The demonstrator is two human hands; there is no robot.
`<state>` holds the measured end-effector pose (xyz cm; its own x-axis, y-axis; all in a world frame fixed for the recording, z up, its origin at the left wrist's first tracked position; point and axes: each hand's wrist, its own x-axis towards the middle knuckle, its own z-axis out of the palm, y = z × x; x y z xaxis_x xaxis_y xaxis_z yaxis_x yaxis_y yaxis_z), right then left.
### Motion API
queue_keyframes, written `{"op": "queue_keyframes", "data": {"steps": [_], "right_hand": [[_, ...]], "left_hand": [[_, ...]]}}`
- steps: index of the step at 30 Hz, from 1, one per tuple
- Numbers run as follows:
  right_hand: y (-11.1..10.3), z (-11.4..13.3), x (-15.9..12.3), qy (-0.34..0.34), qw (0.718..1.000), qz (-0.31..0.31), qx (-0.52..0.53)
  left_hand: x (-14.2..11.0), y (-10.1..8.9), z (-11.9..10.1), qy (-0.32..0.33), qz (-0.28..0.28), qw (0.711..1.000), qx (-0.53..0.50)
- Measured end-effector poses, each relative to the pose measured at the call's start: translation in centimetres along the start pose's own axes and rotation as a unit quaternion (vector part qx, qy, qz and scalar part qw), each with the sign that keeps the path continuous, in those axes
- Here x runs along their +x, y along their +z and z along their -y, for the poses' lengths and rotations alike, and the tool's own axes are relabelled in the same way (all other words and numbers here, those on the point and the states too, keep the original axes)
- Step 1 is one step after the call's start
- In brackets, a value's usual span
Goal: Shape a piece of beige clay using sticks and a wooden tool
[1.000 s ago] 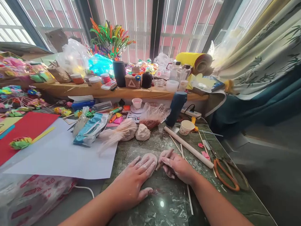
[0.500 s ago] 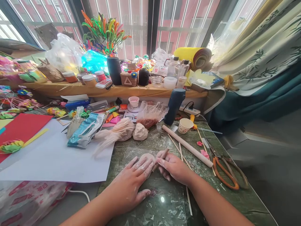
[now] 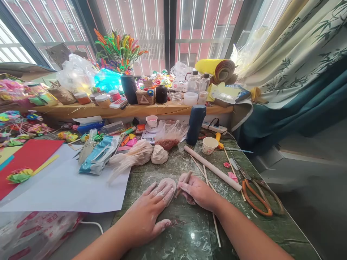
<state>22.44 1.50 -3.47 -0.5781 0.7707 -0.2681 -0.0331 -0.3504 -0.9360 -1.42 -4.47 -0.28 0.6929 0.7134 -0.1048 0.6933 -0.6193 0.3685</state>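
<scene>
My left hand (image 3: 150, 211) lies flat with fingers stretched out, pressing on a flattened disc of pale clay (image 3: 168, 182) on the green marble table (image 3: 189, 234). My right hand (image 3: 196, 191) is closed in a pen-like grip on a thin wooden stick (image 3: 184, 181), whose lower tip touches the disc's right edge. Both hands are dusted white. A lump of the same clay (image 3: 159, 154) sits further back.
A long wooden rolling pin (image 3: 211, 168), thin skewers and orange-handled scissors (image 3: 256, 196) lie to the right. A paper cup (image 3: 209, 145), dark blue bottle (image 3: 195, 124) and plastic bags stand behind. White paper (image 3: 67, 187) covers the left. A cluttered shelf runs along the window.
The view has shifted slightly. Both hands stay on the clay disc, with the stick still at its right edge; no clear movement of the clay.
</scene>
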Motion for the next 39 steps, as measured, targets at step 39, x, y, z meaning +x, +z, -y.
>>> {"op": "queue_keyframes", "data": {"steps": [39], "right_hand": [[10.3, -5.8, -4.5, -0.242, 0.685, -0.337, -0.598]], "left_hand": [[2.0, 0.1, 2.0, 0.033, 0.007, 0.999, 0.000]]}}
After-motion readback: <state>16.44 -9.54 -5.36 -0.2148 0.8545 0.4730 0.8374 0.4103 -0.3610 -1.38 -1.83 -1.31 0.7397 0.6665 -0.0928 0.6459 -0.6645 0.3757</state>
